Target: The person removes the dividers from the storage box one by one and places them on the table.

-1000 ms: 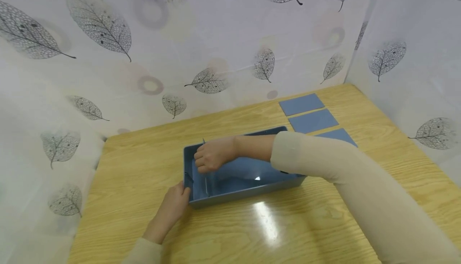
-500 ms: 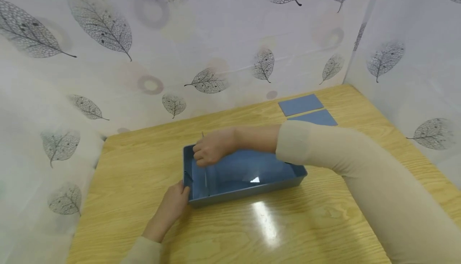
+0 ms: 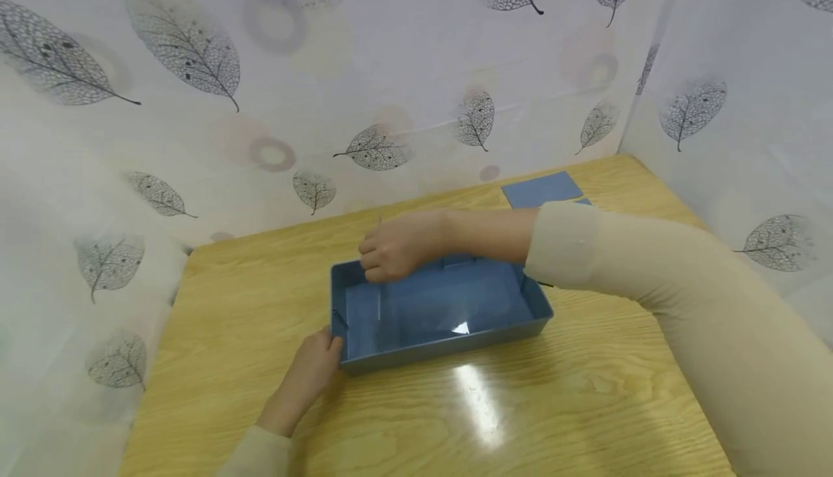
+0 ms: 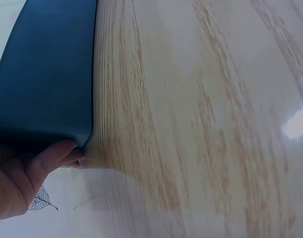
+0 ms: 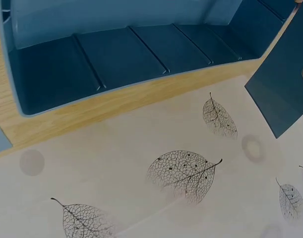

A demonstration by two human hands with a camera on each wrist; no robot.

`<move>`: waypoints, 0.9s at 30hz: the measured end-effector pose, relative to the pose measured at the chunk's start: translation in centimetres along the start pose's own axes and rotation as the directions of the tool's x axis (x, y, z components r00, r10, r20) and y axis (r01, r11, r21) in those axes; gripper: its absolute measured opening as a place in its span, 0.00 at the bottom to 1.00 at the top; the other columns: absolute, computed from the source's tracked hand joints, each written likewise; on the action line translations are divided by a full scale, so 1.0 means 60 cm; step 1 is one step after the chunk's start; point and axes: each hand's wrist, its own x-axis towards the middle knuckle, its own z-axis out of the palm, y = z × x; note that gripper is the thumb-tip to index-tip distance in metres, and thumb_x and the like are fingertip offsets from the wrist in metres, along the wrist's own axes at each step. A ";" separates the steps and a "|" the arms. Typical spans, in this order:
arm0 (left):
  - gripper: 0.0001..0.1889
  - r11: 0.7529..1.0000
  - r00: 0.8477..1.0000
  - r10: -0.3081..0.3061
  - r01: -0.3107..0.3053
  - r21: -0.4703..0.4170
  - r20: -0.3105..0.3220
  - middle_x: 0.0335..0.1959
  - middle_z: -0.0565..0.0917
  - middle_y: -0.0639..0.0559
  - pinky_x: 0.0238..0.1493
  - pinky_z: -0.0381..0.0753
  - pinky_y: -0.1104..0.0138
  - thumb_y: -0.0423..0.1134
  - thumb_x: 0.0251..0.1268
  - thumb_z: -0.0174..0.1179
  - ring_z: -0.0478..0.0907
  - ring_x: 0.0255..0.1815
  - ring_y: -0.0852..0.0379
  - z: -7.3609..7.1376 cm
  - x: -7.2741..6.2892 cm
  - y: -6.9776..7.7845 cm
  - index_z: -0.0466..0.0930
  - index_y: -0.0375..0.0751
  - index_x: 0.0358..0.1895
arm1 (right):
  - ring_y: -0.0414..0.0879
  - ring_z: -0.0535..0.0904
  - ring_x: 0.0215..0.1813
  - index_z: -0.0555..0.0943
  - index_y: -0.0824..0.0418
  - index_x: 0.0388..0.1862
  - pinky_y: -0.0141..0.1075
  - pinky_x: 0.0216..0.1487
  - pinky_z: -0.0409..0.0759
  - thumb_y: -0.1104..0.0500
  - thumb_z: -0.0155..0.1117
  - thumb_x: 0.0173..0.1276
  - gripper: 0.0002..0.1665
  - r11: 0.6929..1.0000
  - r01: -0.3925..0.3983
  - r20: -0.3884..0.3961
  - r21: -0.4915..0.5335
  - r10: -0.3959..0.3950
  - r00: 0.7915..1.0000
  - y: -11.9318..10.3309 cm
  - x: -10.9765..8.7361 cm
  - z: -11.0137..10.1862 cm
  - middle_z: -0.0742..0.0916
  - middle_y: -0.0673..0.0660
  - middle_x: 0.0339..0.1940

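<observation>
A long blue rectangular box [image 3: 455, 296] with an open top and ribbed inner walls stands on the table. My left hand [image 3: 319, 358] grips its near left corner; in the left wrist view the thumb and fingers of that hand [image 4: 22, 176] pinch the wall's end. My right hand [image 3: 403, 247] is over the left part of the box, fingers curled down. Between them is a flat blue divider panel [image 5: 282, 82], which stands nearly edge-on in the head view and overlaps the box's rim in the right wrist view. Most of the right hand is outside its wrist view.
More flat blue panels [image 3: 542, 189] lie at the back right of the wooden table [image 3: 247, 303], partly behind the right sleeve [image 3: 586, 246]. Leaf-patterned sheets [image 3: 403, 65] rise behind the table and at both sides.
My right hand has risen with the panel, moving up toward the far rim and slightly right. The left hand stays at the box's corner, and the box has hardly moved.
</observation>
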 end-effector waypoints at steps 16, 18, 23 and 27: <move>0.12 1.000 1.000 -0.003 0.004 0.021 -0.004 0.18 0.66 0.51 0.21 0.65 0.65 0.34 0.67 0.39 0.63 0.18 0.56 -0.001 -0.001 0.001 0.67 0.38 0.26 | 0.45 0.72 0.32 0.76 0.59 0.32 0.34 0.35 0.73 0.68 0.54 0.66 0.06 0.984 -0.175 0.034 0.031 0.174 0.984 -0.042 -0.070 -0.054 0.80 0.51 0.29; 0.12 1.000 1.000 0.002 -0.001 0.024 -0.005 0.18 0.66 0.51 0.21 0.65 0.65 0.34 0.67 0.39 0.63 0.18 0.56 -0.001 -0.002 0.002 0.66 0.39 0.25 | 0.44 0.70 0.30 0.75 0.60 0.30 0.33 0.34 0.72 0.68 0.55 0.65 0.05 0.980 -0.199 -0.001 0.014 0.199 0.980 -0.051 -0.081 -0.056 0.79 0.51 0.28; 0.12 1.000 1.000 0.012 -0.012 0.026 -0.003 0.18 0.66 0.51 0.22 0.65 0.65 0.33 0.67 0.39 0.63 0.19 0.56 -0.002 -0.002 0.004 0.65 0.39 0.24 | 0.43 0.66 0.27 0.74 0.60 0.27 0.32 0.31 0.67 0.68 0.61 0.62 0.07 0.966 -0.256 -0.108 -0.025 0.252 0.962 -0.074 -0.109 -0.059 0.77 0.51 0.25; 0.11 0.999 1.000 0.019 -0.019 0.043 -0.008 0.18 0.67 0.50 0.23 0.66 0.65 0.33 0.66 0.39 0.64 0.20 0.56 -0.002 -0.002 0.003 0.66 0.39 0.25 | 0.44 0.67 0.27 0.74 0.61 0.30 0.33 0.31 0.67 0.68 0.65 0.58 0.08 0.957 -0.286 -0.128 -0.041 0.279 0.952 -0.093 -0.131 -0.067 0.77 0.52 0.26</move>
